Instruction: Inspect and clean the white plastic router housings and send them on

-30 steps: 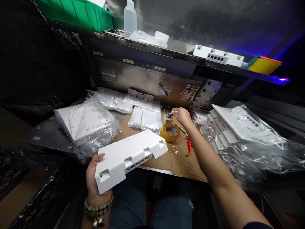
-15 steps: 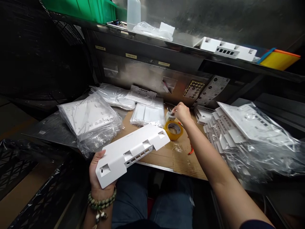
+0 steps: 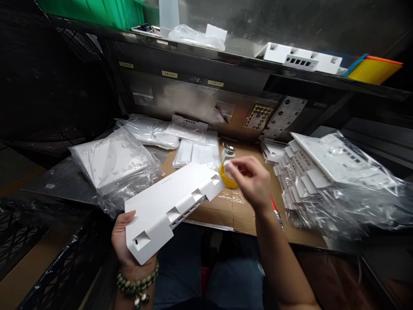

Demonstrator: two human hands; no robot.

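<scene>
My left hand (image 3: 121, 241) grips the near end of a long white plastic housing (image 3: 171, 202) with a row of port slots along its edge, holding it above my lap at the bench's front edge. My right hand (image 3: 253, 178) hovers just right of the housing's far end, fingers pinched on something small and white that I cannot make out. Behind that hand lie a yellow tape roll (image 3: 227, 178) and a small bottle with a metal cap (image 3: 228, 151) on the cardboard mat (image 3: 238, 206).
A bagged stack of white plates (image 3: 112, 161) lies at left, more bagged parts (image 3: 193, 153) at centre back. A large bagged pile of white covers (image 3: 335, 176) fills the right. Red-handled cutters (image 3: 275, 207) lie by my right forearm. The shelf above holds another white housing (image 3: 298, 58) and a green bin (image 3: 97, 10).
My right hand has drawn back from the small bottle toward me and now pinches something small beside the housing. The left hand holds the housing much as before.
</scene>
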